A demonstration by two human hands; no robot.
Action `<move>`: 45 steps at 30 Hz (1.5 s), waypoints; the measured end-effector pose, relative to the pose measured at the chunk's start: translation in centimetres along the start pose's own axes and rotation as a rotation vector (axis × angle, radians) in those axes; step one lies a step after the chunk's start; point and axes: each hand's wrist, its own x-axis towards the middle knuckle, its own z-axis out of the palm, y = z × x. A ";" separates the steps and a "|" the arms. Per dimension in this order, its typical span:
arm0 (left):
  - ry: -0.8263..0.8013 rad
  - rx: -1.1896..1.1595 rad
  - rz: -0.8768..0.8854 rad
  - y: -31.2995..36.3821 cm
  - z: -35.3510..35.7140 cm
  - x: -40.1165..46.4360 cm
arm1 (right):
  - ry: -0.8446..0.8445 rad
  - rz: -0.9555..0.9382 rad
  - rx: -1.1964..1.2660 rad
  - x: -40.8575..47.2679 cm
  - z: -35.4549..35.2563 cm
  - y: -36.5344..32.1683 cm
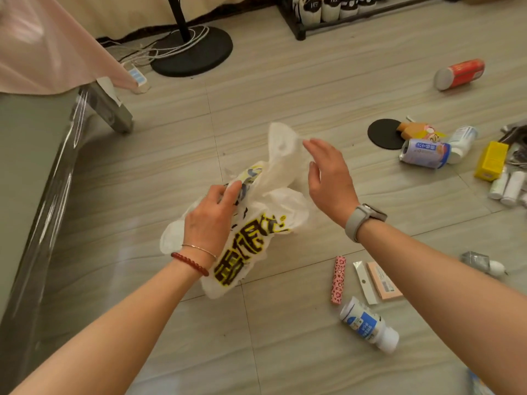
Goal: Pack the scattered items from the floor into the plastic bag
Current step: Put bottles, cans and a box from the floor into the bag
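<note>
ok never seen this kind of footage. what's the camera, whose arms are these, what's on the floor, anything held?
There is no robot here. A person wears one wide-angle camera on the head, looking forward and down, so the two arms coming in from the bottom are the wearer's own.

The left hand, with bracelets on the wrist, grips a crumpled white plastic bag printed with black and yellow characters. The right hand, with a grey watch on the wrist, is open, its fingertips at the bag's upper edge.

Scattered on the tiled floor to the right: a red can lying on its side, a pale blue can, a yellow box, a pink patterned tube and a white bottle with a blue label. None of them appears to be in the bag yet.
</note>
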 end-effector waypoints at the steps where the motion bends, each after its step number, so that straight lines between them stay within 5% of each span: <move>1: -0.057 -0.034 -0.019 0.7 0.4 -0.1 | -0.050 -0.004 -0.006 -0.6 0.1 0.3; 5: -0.402 -0.241 -0.197 4.9 2.5 -0.1 | -0.208 0.087 -0.038 -3.1 -1.0 2.4; 9: -0.648 -0.299 -0.063 8.5 5.0 0.4 | -0.357 0.231 -0.100 -6.3 -4.0 5.2; 11: -0.584 -0.149 0.020 9.4 5.9 0.8 | -0.487 0.243 -0.172 -8.5 -5.8 6.2; 15: -0.201 0.074 0.331 11.5 6.6 1.2 | -0.883 0.147 -0.333 -13.8 -7.8 6.9; 18: -0.188 0.091 0.625 13.3 7.4 0.1 | -1.035 0.086 -0.409 -17.5 -7.7 7.2; 20: -0.276 0.104 0.826 14.1 8.5 -1.6 | -1.042 0.109 -0.414 -19.4 -7.1 7.5; 25: -0.788 0.221 1.048 15.3 10.5 -3.4 | -0.976 0.282 -0.342 -21.6 -6.1 8.1; 31: -0.649 0.181 1.076 15.4 11.5 -3.7 | -0.723 0.447 -0.169 -20.9 -8.2 9.1; 33: -0.523 -0.022 0.969 16.5 10.7 -3.0 | -0.578 0.488 -0.066 -19.4 -9.3 9.5; 38: -0.343 -0.548 0.240 16.5 5.0 1.3 | -0.048 0.595 0.130 -12.7 -10.8 9.4; 42: -0.025 -0.729 -0.226 11.5 2.2 5.5 | -0.049 0.498 0.258 -7.3 -8.2 5.8; 45: -0.146 -0.604 -0.504 6.3 2.7 5.8 | -0.143 0.389 0.286 -3.9 -4.1 2.1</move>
